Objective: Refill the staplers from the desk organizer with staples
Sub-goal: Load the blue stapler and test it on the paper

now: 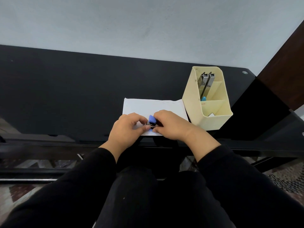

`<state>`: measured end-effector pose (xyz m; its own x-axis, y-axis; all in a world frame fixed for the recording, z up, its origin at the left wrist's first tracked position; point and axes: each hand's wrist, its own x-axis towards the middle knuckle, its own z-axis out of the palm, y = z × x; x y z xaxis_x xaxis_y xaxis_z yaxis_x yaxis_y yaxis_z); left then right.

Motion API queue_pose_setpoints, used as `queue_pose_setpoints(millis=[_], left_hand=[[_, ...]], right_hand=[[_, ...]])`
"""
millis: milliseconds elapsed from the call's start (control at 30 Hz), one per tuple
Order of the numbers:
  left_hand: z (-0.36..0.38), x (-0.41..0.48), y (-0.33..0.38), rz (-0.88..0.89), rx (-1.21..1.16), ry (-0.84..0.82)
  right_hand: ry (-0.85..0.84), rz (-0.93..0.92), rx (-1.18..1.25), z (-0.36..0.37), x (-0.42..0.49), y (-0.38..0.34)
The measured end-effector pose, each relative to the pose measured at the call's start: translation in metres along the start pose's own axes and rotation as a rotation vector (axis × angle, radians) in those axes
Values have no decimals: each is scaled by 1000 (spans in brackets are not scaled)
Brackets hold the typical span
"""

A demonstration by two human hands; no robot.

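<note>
Dark tabletop (65,96): left hand (126,129) and right hand (171,125) both pinch blue stapler (151,122) over paper (156,106), apparently steadying it for loading.

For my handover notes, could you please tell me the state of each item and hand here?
Blue stapler: gripped by both hands over the paper.
Left hand: fingers curled on the stapler.
Right hand: fingers curled on the stapler.
Desk organizer: upright beside the paper.
Stapler in organizer: on end, rear compartment.
Paper: flat on the desk.
</note>
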<state>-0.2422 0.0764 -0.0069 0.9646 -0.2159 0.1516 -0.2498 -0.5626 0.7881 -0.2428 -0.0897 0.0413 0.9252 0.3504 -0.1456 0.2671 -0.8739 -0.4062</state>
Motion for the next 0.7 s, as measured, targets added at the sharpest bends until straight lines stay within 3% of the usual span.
queue_pose_setpoints(millis=[267, 367, 433, 533, 600, 700], left_hand=[[-2, -6, 2, -5, -38, 3], [-5, -8, 9, -17, 14, 113], [-8, -5, 15, -133, 197, 227], [-15, 2, 32, -567, 357, 143], [-22, 8, 41, -775, 247, 90], [-30, 18, 43, -822, -96, 64]], right_hand=[[123, 85, 213, 0, -13, 18], [91, 204, 289, -3, -15, 26], [66, 255, 345, -2, -16, 29], [100, 291, 397, 3, -17, 33], [125, 295, 429, 5, -17, 34], [133, 302, 448, 6, -17, 33]])
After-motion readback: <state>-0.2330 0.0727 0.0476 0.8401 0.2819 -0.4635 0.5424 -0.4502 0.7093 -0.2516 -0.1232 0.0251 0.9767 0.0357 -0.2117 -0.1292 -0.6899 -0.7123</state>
